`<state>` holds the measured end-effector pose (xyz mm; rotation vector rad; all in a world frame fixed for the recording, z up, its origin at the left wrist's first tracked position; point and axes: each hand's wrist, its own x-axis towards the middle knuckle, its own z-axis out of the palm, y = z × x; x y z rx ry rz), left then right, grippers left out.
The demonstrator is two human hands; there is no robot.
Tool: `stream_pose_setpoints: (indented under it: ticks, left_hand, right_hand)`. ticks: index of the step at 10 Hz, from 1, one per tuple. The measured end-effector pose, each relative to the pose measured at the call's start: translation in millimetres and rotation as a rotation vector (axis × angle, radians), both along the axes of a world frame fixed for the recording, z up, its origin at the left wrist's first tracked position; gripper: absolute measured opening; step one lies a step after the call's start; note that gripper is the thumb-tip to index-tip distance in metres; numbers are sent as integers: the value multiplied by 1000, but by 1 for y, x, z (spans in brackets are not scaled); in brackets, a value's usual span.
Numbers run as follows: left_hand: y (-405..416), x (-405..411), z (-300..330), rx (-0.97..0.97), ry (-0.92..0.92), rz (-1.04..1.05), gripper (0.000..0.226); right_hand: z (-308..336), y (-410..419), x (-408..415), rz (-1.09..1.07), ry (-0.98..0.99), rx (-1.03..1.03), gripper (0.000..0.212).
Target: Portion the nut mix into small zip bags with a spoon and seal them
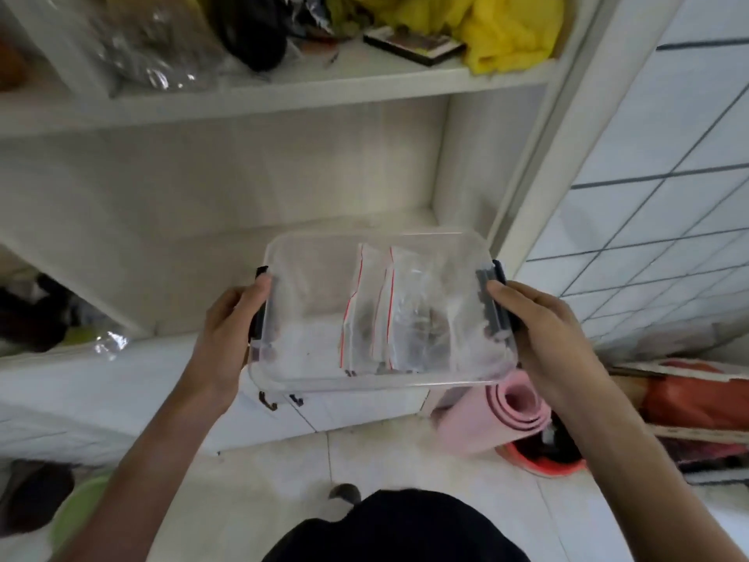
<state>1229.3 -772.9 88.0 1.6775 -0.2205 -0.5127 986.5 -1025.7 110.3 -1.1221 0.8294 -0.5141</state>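
In front of the white shelf (283, 95), held up in the air, there's a clear box (308, 285) with dark clips on both ends. The left hand (227, 330) grips the box's left end, fingers curled round the clip side, and the right hand (543, 330) grips its right end the same way, so both hands are closed on the box and nothing else.

Inside the box, toward its right half, a few small zip bags (389, 310) with red seal lines stand leaning together. At least one has something dark low down, probably nut mix, but it's too blurry to say how full, or whether the zips are pressed shut. No spoon shows anywhere, and no loose bulk mix either.

My read: portioning looks done or close to it, and the bags are being carried or stashed, maybe onto the shelf. Can't rule out that the bags are mostly empty supplies though, in which case nearly everything is left.

Below the box there's a rolled pink mat (506, 415) on the floor, and above it yellow cloth (506, 30) on the upper shelf.
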Motion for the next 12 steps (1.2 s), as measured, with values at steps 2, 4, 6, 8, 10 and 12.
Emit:
stream_pose_setpoints:
  ticks: [2,4,6,8,10,12]
  left_hand:
    - [-17,37,26,-47,-8,127,73]
    - [-35,84,41,-31,-8,120,69]
    - [-56,126,23,141,-78,161,55]
    - [-63,130,5,238,-119,212,53]
    - [-51,129,15,281,-198,127,67]
    - [-11,123,10,153,-314,148,40]
  right_hand:
    - [26,-31,64,144,-30,-70,11]
    - [35,-50,131,97,19,-117,17]
    - [10,-66,176,123,138,-243,21]
    - [-15,-65,197,120,205,-330,27]
    - [-3,-63,185,139,265,-497,40]
    - [15,-43,115,136,235,-720,16]
